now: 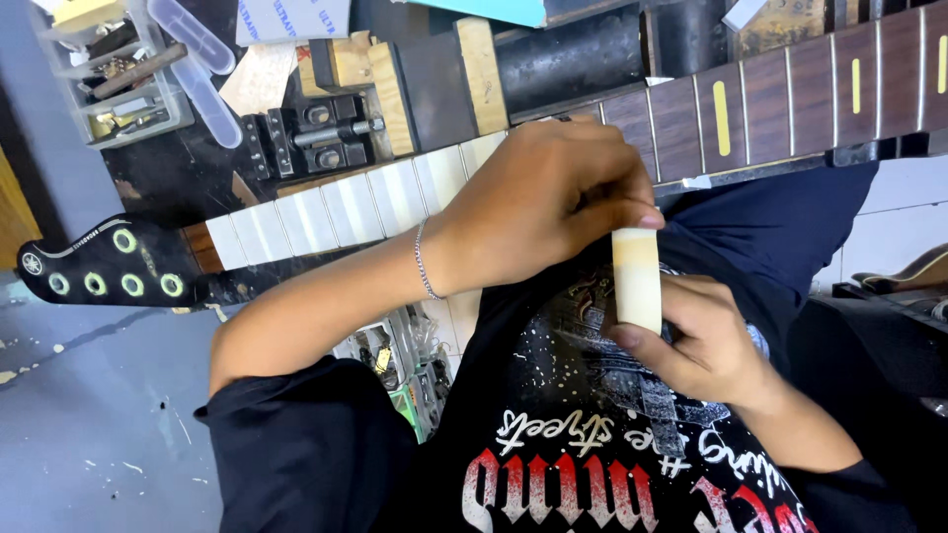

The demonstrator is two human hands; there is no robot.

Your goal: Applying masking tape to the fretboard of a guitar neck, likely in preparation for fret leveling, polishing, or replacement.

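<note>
Guitar neck lying across far bench, left half taped in white strips, black headstock far left. Left hand curling over tape roll, pinching its top edge. Right hand gripping roll from below, just near of neck.

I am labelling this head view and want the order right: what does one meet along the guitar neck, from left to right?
Black headstock → white-taped part of the neck → left hand, pinching a cream roll → dark fretboard with yellow inlays.
</note>
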